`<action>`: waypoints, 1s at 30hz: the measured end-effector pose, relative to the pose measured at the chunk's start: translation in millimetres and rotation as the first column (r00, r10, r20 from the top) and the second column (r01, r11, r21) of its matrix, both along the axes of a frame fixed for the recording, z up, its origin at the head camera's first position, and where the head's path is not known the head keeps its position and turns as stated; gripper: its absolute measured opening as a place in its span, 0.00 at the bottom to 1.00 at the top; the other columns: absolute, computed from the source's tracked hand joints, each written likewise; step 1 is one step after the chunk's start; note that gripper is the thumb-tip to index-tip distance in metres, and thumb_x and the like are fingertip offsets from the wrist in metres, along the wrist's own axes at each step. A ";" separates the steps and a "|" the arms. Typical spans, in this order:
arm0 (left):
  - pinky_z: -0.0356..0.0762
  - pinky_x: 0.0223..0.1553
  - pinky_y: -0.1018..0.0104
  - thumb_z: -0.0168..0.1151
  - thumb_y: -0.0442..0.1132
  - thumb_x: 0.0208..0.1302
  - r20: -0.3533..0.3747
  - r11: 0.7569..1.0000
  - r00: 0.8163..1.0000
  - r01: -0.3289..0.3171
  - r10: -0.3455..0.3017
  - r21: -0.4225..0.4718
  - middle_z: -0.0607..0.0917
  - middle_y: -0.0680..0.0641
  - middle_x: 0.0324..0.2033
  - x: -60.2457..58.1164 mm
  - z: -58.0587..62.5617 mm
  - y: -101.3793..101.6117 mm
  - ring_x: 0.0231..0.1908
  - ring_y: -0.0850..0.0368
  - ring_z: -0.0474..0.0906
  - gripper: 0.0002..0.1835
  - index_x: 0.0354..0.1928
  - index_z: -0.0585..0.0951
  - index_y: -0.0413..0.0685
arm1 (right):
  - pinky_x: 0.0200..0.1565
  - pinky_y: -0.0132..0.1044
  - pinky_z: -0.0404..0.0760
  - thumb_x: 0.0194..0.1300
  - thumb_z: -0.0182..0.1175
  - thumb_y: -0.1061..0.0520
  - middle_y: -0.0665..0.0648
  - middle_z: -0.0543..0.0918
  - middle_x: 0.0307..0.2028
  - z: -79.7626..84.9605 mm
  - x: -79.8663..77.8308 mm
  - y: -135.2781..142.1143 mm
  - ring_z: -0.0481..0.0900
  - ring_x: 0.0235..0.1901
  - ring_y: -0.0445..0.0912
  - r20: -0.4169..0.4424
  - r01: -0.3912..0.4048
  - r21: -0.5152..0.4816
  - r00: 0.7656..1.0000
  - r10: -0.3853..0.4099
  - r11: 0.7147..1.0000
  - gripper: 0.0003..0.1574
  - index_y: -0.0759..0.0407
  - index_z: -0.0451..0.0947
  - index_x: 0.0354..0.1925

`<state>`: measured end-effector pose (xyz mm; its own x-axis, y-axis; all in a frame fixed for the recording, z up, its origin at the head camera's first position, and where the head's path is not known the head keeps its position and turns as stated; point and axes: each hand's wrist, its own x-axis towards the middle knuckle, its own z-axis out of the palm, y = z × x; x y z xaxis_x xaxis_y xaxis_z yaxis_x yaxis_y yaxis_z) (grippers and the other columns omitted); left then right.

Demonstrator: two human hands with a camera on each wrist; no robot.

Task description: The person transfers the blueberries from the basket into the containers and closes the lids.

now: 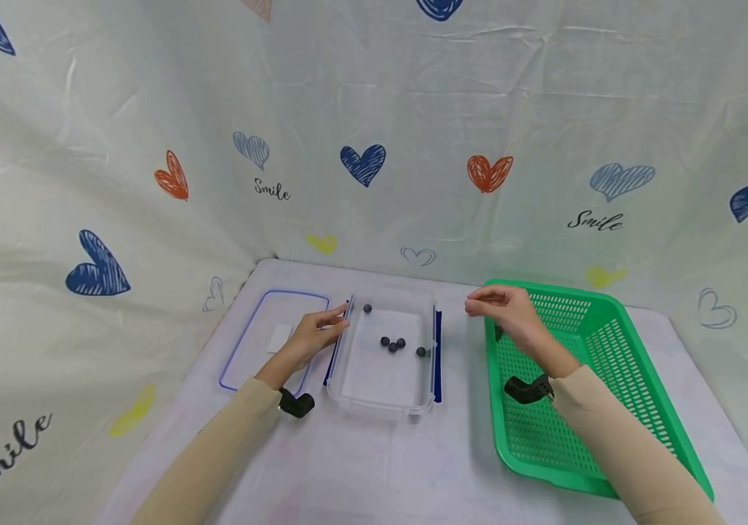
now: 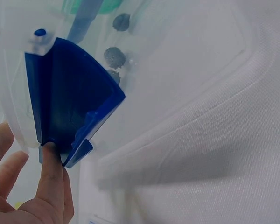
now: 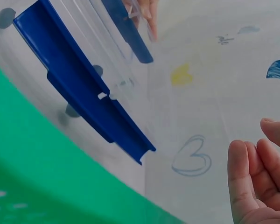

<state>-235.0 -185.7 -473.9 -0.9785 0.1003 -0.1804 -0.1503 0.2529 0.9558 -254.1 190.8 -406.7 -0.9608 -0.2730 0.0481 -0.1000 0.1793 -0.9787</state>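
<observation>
Beside the green basket (image 1: 493,408) stands a clear box (image 1: 380,403) of dark balls (image 1: 393,347). Straight fingers of the left hand (image 1: 317,334) touch its blue flap (image 2: 79,88); the right hand (image 1: 512,313), fingers released, hangs above the basket's edge.

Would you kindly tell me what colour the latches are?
The latches are blue, clearest in the right wrist view.

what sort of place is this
Probably a small screened-off tabletop workspace: a heart-and-"Smile" sheet stands behind and beside a pale-covered table, which bears a clear plastic box and a green basket.
</observation>
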 end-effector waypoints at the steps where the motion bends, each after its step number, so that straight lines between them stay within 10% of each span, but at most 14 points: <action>1: 0.75 0.60 0.57 0.61 0.38 0.72 -0.005 1.000 1.000 0.003 -0.003 -0.002 0.76 0.37 0.58 0.1 0.1 0.0 0.55 0.50 0.75 0.28 0.71 0.70 0.51 | 0.51 0.40 0.83 0.66 0.68 0.58 0.53 0.87 0.36 0.1 -0.6 2.2 0.86 0.39 0.47 0.002 0.007 -0.005 1.000 -0.007 1.000 0.22 0.76 0.78 0.48; 30: 0.75 0.60 0.56 0.62 0.40 0.71 0.012 1.000 1.000 -0.011 0.011 -0.020 0.77 0.39 0.58 -2.0 -2.8 -0.2 0.55 0.49 0.76 0.28 0.71 0.71 0.54 | 0.47 0.32 0.83 0.69 0.65 0.53 0.45 0.85 0.39 -30.1 -9.2 59.2 0.84 0.41 0.42 0.028 0.146 0.090 0.988 -0.150 0.985 0.28 0.75 0.75 0.55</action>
